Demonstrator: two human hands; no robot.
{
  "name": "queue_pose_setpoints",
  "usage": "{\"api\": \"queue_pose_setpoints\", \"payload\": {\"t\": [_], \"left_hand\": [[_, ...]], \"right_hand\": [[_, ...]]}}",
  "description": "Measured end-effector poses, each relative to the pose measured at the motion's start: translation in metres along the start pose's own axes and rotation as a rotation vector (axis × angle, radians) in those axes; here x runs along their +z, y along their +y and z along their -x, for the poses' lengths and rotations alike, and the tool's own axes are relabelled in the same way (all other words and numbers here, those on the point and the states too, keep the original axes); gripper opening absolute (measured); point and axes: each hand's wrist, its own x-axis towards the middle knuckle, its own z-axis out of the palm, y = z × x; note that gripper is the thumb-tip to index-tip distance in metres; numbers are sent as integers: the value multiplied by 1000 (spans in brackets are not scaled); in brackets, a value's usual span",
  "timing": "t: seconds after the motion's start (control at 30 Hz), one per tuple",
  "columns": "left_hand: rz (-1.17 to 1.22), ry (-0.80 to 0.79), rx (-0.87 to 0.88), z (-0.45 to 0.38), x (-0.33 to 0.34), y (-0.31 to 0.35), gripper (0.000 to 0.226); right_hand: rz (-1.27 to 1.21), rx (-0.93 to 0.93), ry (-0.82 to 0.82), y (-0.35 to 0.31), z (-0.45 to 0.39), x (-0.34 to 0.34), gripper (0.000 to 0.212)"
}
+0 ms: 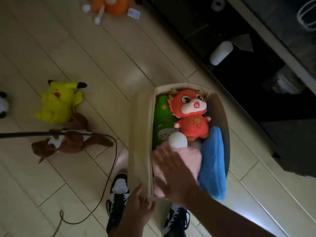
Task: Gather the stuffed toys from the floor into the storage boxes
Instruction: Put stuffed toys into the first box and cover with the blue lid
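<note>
The right hand (172, 175) lies flat, fingers spread, pressing the pink toy (183, 161) inside the box (142, 134). The left hand (138, 202) grips the box's near corner. Beyond the right hand's fingertips sits a red toy (191, 112); left of the box, on the floor, lie a yellow toy (58, 101) and a brown toy (68, 141)

The right hand (172, 175) lies flat, fingers spread, on a soft pink stuffed toy (191, 159) at the near end of the tan cloth storage box (141, 134). The left hand (139, 206) holds the box's near left corner. A yellow stuffed toy with black-tipped ears (58, 103) and a brown and white stuffed toy (68, 141) lie on the pale wooden floor (102, 65).
</note>
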Motion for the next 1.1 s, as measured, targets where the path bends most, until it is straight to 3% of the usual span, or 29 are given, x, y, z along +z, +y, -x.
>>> {"api": "queue_pose_setpoints", "payload": {"t": [0.07, 0.17, 0.37, 0.47, 0.57, 0.6, 0.63, 0.67, 0.7, 0.77, 0.8, 0.9, 0.97, 1.03, 1.1], "left_hand": [[113, -43, -32, 1, -10, 19, 19], [210, -105, 60, 2, -27, 46, 22], [334, -174, 354, 1, -46, 107, 44], [225, -258, 448, 18, -44, 122, 47], [25, -259, 650, 48, -26, 119, 35], [-73, -189, 832, 58, -20, 112, 26], [-195, -271, 965, 75, -12, 108, 23], [-516, -322, 1154, 81, -8, 93, 29], [-876, -284, 1447, 75, -9, 76, 33], [-1326, -390, 1709, 69, 1, 48, 44], [-1431, -435, 1751, 64, 7, 39, 55], [-1837, -418, 1713, 55, 18, 12, 81], [-2050, -382, 1553, 47, 25, 0, 91], [-2190, -294, 1484, 43, 30, -9, 101], [-2287, -236, 1451, 35, 33, -14, 103]], "right_hand": [[153, -56, -145, -26, -5, 18, 63], [167, 36, -261, -37, -6, 30, 62], [117, 95, -273, -47, -14, 26, 72], [-220, 184, -276, -52, -33, 1, 65], [-668, 393, -26, -58, -50, -32, 31], [-900, 478, 112, -56, -53, -47, 27], [-1141, 558, 233, -56, -53, -62, 27], [-1339, 600, 334, -48, -50, -76, 27], [-1486, 602, 404, -38, -45, -88, 38], [-1603, 558, 520, -13, -27, -111, 66], [-1634, 518, 548, 3, -14, -119, 76], [-2004, 450, 405, 34, 32, -127, 100], [-2006, 479, 376, 51, 60, -128, 113], [-1771, 620, 442, 74, 79, -117, 97], [-1496, 676, 386, 89, 83, -99, 42]]}}
